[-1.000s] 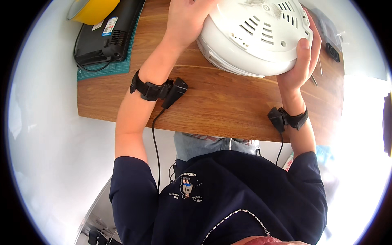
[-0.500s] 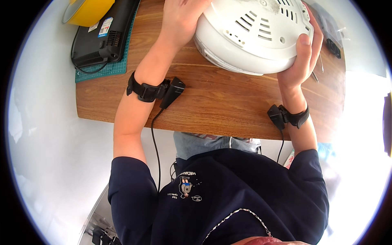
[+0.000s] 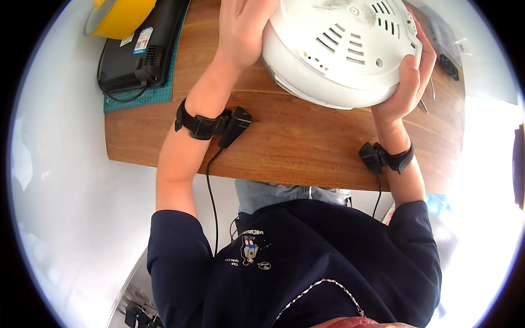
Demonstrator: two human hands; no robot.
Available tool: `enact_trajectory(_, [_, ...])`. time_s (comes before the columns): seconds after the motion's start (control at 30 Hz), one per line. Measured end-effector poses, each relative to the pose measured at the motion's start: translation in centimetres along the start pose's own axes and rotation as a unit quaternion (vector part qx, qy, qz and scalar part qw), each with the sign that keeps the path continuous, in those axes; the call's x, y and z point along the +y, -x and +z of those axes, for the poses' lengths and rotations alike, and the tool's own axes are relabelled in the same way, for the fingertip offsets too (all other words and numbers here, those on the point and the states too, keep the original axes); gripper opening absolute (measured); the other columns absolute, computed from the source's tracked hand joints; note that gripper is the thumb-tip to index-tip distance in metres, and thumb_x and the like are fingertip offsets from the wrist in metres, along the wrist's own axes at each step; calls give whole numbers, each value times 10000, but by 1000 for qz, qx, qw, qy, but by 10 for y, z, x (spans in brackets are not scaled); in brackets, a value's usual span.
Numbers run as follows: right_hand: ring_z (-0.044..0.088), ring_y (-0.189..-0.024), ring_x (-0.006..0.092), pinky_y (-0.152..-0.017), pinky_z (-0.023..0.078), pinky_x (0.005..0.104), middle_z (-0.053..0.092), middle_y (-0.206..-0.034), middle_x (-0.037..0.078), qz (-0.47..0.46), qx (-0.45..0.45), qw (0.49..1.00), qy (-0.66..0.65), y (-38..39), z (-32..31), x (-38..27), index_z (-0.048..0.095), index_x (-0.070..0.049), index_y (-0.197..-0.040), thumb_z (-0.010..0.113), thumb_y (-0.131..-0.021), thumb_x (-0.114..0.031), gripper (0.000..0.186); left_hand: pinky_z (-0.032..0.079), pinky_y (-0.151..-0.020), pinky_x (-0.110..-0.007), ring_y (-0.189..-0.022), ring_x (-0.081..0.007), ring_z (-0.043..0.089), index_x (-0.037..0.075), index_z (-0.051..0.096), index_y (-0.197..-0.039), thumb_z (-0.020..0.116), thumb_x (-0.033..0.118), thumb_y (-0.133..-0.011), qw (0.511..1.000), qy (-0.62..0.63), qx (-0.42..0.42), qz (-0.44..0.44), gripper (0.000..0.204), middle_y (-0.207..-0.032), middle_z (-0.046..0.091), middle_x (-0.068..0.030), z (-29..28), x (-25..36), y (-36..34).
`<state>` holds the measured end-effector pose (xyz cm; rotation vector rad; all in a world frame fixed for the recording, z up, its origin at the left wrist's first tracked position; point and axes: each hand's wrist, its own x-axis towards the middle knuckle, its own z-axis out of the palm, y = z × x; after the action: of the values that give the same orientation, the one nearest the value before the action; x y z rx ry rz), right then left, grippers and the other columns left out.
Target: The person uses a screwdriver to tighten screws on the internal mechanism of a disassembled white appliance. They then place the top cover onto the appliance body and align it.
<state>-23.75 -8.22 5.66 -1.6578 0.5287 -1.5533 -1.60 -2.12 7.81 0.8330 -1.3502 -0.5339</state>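
Observation:
A white round appliance (image 3: 350, 60) is held up over the table, tipped so its base shows. Slotted vents in several groups, small holes and a dark smudge near the centre mark that base. My left hand (image 3: 243, 33) presses against its left side; the upper frame edge cuts off part of the fingers. Around the right side wraps my right hand (image 3: 407, 82), closed, with the thumb lying on the base near the rim and the other fingers mostly behind. The appliance's upper side faces away and is hidden.
At the far left, a flat black device (image 3: 134, 65) with a cable lies on a green cutting mat (image 3: 117, 104), a yellow container (image 3: 123, 16) by it. Thin metal tools (image 3: 424, 106), a black item (image 3: 448, 66) and clear plastic (image 3: 437, 30) lie right on the wooden table (image 3: 306, 145).
The appliance has come slightly nearer to me and tilted a little, so more of its base shows. Both hands keep their hold and move with it.

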Motion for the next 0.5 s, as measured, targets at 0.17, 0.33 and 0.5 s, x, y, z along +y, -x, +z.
enact_trajectory(0.17, [554, -1321, 296, -1114, 465, 424, 526, -1470, 246, -9, -42, 999, -11, -1, -11, 6, 432, 81, -1414, 399, -1065, -418, 610, 381, -1131, -375, -1312, -227, 508, -92, 430, -1440, 476, 198, -1009, 999, 15, -8, -31, 521, -1426, 541, -195, 0, -3, 0])
enact_trajectory(0.33, [588, -1285, 245, -1091, 478, 368, 582, -1432, 188, 124, -1, 982, -144, -7, -17, 0, 477, 49, -1432, 358, -1107, -344, 524, 370, -1136, -374, -1307, -217, 498, -70, 414, -1462, 485, 155, -1010, 998, 31, -20, -44, 510, -1433, 530, -182, -1, -3, 2])
enact_trajectory(0.5, [551, -1316, 216, -1088, 447, 328, 578, -1436, 167, 250, 16, 959, -130, -16, -12, -19, 439, 40, -1498, 494, -1071, -279, 536, 363, -1136, -369, -1310, -215, 487, -56, 413, -1472, 495, 168, -1011, 998, 9, -6, -59, 520, -1422, 529, -167, -2, 1, 6])
